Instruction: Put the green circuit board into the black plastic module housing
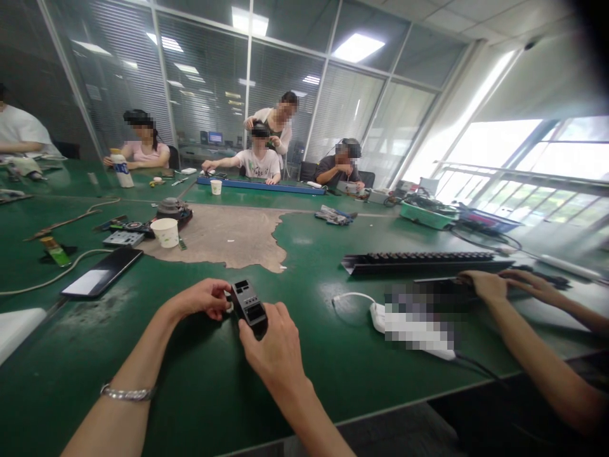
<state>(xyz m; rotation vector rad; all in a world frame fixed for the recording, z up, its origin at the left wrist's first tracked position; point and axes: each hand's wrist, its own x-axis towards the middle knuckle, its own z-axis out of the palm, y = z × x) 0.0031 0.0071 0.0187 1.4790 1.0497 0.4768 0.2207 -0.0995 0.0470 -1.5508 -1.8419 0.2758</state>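
A small dark box-shaped device (248, 302) with a grey, slotted face stands tilted above the green table (190, 381) in front of me. My right hand (276, 343) is wrapped round its lower right end, thumb on the near side. At its upper left edge is my left hand (209, 298), with fingers curled and a small pale thing, too small to name, at the fingertips. A silver bracelet (127, 392) circles my left wrist.
A black phone (111, 270) and a paper cup (165, 233) are at left. On the right lie a white power strip (413, 327) and a long black rail (423, 261), near another person's hands (490, 289). Several people sit across the table.
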